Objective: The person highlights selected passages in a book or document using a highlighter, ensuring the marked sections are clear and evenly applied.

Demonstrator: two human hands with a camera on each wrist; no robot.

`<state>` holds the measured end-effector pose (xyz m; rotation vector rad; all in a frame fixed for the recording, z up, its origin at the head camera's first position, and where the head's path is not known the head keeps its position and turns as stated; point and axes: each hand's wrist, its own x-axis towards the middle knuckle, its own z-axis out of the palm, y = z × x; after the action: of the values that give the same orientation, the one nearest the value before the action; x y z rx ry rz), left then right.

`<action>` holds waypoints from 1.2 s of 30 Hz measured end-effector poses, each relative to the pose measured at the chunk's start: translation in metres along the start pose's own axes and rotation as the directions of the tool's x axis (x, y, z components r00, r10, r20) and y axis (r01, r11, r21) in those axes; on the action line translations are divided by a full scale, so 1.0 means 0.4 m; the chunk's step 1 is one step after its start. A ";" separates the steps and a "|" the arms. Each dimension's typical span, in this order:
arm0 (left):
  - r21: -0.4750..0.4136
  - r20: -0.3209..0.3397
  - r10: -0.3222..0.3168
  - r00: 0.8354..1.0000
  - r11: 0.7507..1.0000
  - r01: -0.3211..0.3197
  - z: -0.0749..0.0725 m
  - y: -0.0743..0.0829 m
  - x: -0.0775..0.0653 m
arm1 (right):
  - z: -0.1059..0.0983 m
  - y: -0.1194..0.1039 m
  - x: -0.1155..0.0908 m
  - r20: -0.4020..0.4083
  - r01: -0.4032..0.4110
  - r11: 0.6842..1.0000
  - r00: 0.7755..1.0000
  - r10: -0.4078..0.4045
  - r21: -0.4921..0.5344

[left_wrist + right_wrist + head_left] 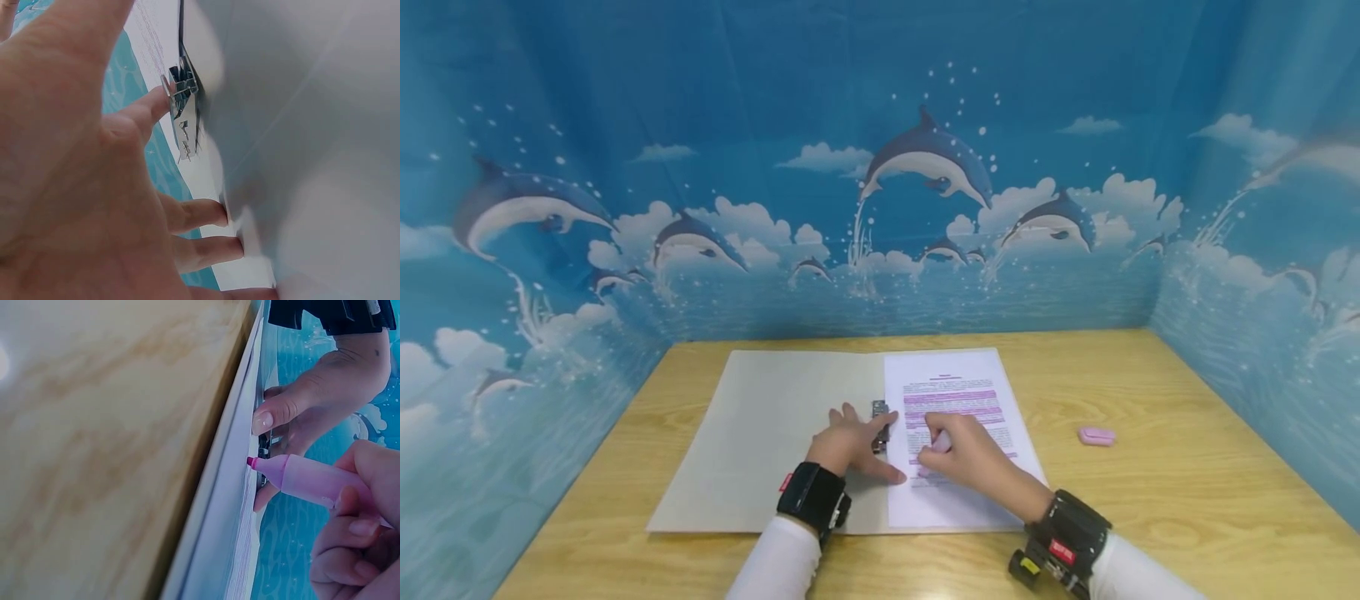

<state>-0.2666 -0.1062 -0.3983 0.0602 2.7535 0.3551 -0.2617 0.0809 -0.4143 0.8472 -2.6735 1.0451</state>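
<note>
A pink highlighter [309, 480] is gripped in my right hand [966, 454], its coloured tip right at the printed sheet [962, 508]. Several lines of the text carry pink-purple marking. The sheet lies on the right side of an opened folder [760, 433], beside a metal clip [182, 94] at the fold. My left hand [850, 442] spreads over the fold, fingertips resting on the folder. Its thumb touches the sheet's left edge, and the index finger reaches past the clip in the left wrist view.
The highlighter's pink cap [1097, 436] lies on the wooden table [1157, 500] to the right of the folder. A blue curtain [775, 83] printed with dolphins stands behind the table and along both sides.
</note>
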 end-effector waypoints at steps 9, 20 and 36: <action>-0.007 0.002 -0.005 1.000 1.000 0.005 0.003 -0.006 0.006 | -0.009 0.011 -0.004 -0.006 -0.016 1.000 1.000 0.016 0.004; -0.030 -0.005 0.008 1.000 1.000 -0.009 0.001 -0.009 0.004 | -0.020 0.021 -0.011 0.010 -0.048 0.999 0.999 0.048 0.012; -0.043 -0.014 0.016 1.000 0.999 -0.016 0.001 -0.006 -0.002 | -0.040 0.041 -0.024 -0.018 -0.052 0.999 0.998 0.052 0.007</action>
<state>-0.2659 -0.1083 -0.3989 0.0692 2.7585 0.4212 -0.2637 0.1056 -0.4152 0.7688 -2.6919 1.0679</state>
